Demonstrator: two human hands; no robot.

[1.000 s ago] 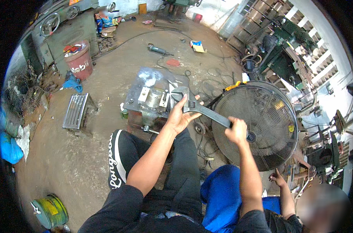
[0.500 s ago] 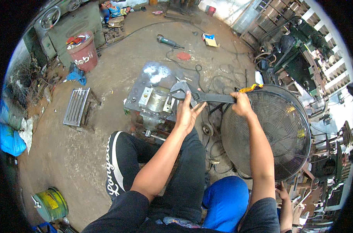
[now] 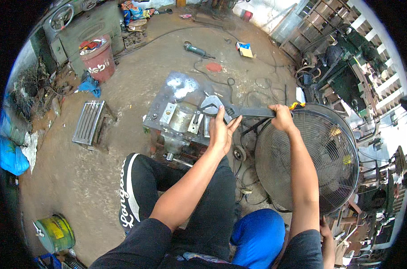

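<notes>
A large grey adjustable wrench (image 3: 256,112) is held level in front of me, its jaw end to the left. Around the far end of its handle, my right hand (image 3: 282,118) is closed. At the head my left hand (image 3: 221,133) holds the wrench near the jaw, one digit up across its face and the other fingers under the neck. Just left of the jaws, a round metal cylinder (image 3: 182,117) sits between light metal blocks in a vise-like fixture (image 3: 174,139) on a steel plate (image 3: 161,98). Whether the jaws touch the fixture, I cannot tell.
A big caged fan (image 3: 306,161) stands close by my right forearm. Beyond the plate lie an angle grinder (image 3: 196,49) and cables. To the left are a metal-slatted stool (image 3: 89,123) and a red bucket (image 3: 98,62). Another person's blue-clad knee (image 3: 259,233) and hand (image 3: 325,231) are near my right.
The wrench and both hands have shifted slightly to the right relative to the fixture. My hold on it looks the same. The other person's hand has moved slightly lower.
</notes>
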